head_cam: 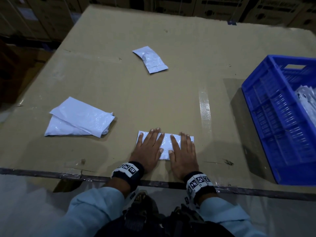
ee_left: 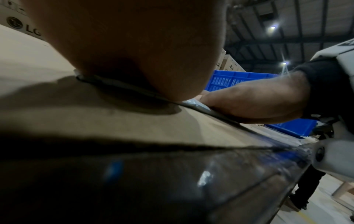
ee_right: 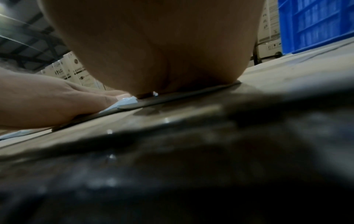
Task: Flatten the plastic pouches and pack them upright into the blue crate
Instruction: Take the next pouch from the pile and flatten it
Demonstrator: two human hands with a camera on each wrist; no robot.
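The work surface is a broad sheet of brown cardboard [head_cam: 153, 93] with a strip of clear tape [head_cam: 205, 110] on it, just right of the hands, and a dark taped edge [head_cam: 51, 173] on the near side. Stacked cardboard cartons [head_cam: 222, 6] line the far side of the room; the wrist views show some printed with LG, under a dim metal roof with small lamps.

Well left of the hands and a little farther out lie two white pouches [head_cam: 78, 118], overlapping, the upper one rumpled. Farther away, beyond the left hand's fingertips, a single creased pouch [head_cam: 150, 59] lies alone. Directly under both hands, near the table's front edge, is the pouch being flattened [head_cam: 166, 144], lying flat on the cardboard.

Far to the right of the hands stands the blue crate [head_cam: 277, 117], its slotted walls upright and a handle opening in its far wall. White pouches [head_cam: 307, 101] stand in it against the right side; how many cannot be told.

The left hand [head_cam: 147, 149] lies palm down on the left part of the pouch, fingers straight and spread, pressing it. The right hand [head_cam: 183, 151] does the same on the right part, fingers straight, thumb pointing inward toward the other thumb. Neither hand curls round anything. Both wrist views show a palm heel bearing on the pouch's thin edge.
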